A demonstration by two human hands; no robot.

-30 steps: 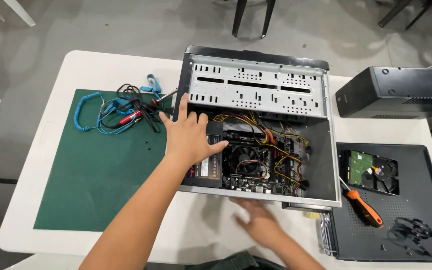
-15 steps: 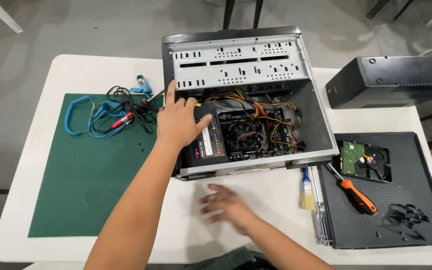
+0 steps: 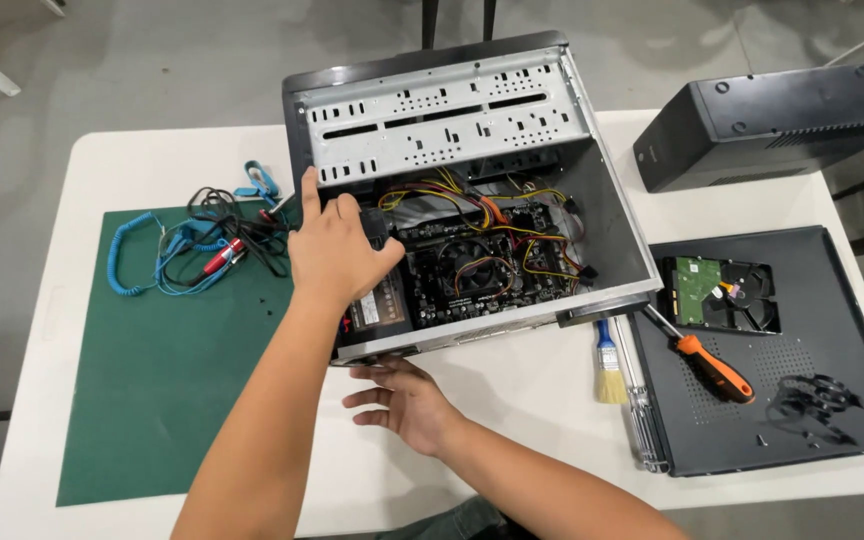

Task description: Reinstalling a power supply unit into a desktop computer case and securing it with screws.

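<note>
An open computer case [image 3: 607,215] lies on the white table [image 3: 542,400], its motherboard, fan and coloured cables exposed. My left hand [image 3: 337,250] rests over the case's left wall, fingers curled on the power supply [image 3: 377,310] inside. My right hand [image 3: 402,400] lies flat and open on the table just below the case's near edge, fingertips pointing left, touching or almost touching that edge.
A green mat [image 3: 162,370] on the left carries a blue coiled strap and tangled cables [image 3: 202,245]. At right lie a small brush [image 3: 609,365], an orange-handled screwdriver [image 3: 712,365], a black side panel [image 3: 812,340] bearing a hard drive [image 3: 717,293], and a black box [image 3: 772,120].
The case has turned and slid left and away across the table under my hands. The brush beside it has come into view. My right hand has moved left along the near edge.
</note>
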